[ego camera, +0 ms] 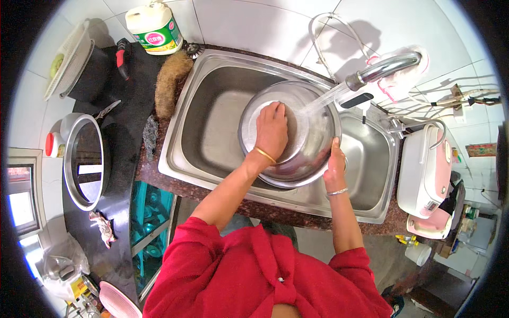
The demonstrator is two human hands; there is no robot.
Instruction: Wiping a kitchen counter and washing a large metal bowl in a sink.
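Observation:
A round stainless steel basin (302,159) is tilted over the divider of the double sink (222,175). I cannot tell whether its inside or its underside faces me. My right hand (336,165) grips the basin's edge, thumb on top, with a silver bracelet at the wrist. Fingers bent and close together, my left hand (272,129) presses on the basin's flat round middle; whether anything lies under the palm is hidden. A gold bangle circles that wrist. Water runs from the chrome faucet (383,67) onto the basin, just right of my left hand.
Left of the sink lie a brown fibrous scrubber (171,85), steel wool (150,137), scissors (107,109) and a red-black handled tool (122,59). A metal bowl (67,159) and a detergent jug (153,30) stand there. A pink-white rice cooker (423,171) sits right.

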